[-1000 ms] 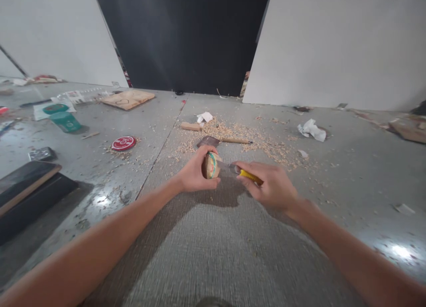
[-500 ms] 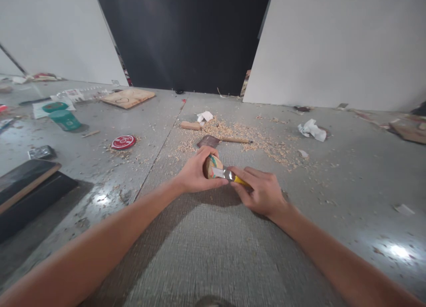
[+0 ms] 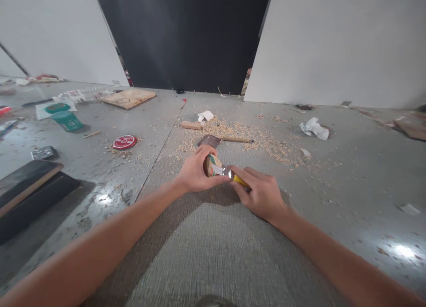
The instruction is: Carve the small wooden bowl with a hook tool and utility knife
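My left hand is wrapped round a small rounded wooden piece with green and red paint on it. My right hand grips a yellow-handled knife. Its silver blade lies against the face of the wooden piece. Both hands are held low over the grey floor. A heap of wood shavings lies just beyond them.
A wooden-handled tool and a short wooden peg lie in the shavings. A red round lid, a green tub, a wooden board and dark boards are on the left. Crumpled paper lies to the right.
My right hand moved left, bringing the knife blade from beside the wooden piece onto its face. The left hand kept its hold and barely moved.
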Demonstrator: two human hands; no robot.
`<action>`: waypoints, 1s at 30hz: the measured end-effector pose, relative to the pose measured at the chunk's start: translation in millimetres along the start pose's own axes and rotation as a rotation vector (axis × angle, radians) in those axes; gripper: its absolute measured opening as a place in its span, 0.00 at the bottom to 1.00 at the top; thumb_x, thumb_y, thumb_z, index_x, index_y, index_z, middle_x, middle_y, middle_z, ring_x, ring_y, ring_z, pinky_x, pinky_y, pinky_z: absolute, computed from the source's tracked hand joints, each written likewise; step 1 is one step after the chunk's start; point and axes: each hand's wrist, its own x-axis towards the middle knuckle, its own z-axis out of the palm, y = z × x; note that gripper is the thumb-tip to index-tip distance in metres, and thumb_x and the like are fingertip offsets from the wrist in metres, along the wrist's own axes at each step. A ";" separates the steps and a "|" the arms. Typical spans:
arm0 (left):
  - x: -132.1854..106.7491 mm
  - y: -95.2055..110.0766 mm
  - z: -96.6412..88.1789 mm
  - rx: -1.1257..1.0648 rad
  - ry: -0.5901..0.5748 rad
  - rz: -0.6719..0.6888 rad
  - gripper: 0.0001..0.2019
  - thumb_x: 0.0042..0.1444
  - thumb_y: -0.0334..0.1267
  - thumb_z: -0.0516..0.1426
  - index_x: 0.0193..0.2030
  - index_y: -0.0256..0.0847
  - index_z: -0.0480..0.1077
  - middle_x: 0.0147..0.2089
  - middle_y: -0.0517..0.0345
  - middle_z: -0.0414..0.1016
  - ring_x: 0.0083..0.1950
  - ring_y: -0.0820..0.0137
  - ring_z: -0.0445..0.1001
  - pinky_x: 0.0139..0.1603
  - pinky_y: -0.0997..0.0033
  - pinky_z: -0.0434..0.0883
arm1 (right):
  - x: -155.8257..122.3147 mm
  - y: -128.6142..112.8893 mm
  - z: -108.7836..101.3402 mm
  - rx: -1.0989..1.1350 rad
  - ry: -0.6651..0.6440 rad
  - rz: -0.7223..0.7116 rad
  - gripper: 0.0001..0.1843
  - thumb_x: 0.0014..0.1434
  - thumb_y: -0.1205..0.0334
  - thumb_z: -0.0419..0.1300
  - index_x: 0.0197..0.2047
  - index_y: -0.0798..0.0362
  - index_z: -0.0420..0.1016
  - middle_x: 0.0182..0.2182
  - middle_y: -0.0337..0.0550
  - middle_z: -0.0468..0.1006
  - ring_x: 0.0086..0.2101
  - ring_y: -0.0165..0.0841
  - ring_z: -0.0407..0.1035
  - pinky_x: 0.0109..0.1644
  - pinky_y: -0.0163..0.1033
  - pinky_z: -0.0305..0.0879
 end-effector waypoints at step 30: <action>-2.5 -5.5 0.9 -0.068 0.063 0.024 0.23 0.44 0.38 0.62 0.45 0.44 0.56 0.42 0.55 0.63 0.47 0.61 0.65 0.45 0.60 0.66 | -0.4 5.8 -2.4 0.139 -0.049 0.057 0.17 0.66 0.58 0.51 0.56 0.50 0.68 0.42 0.46 0.79 0.37 0.37 0.74 0.38 0.40 0.66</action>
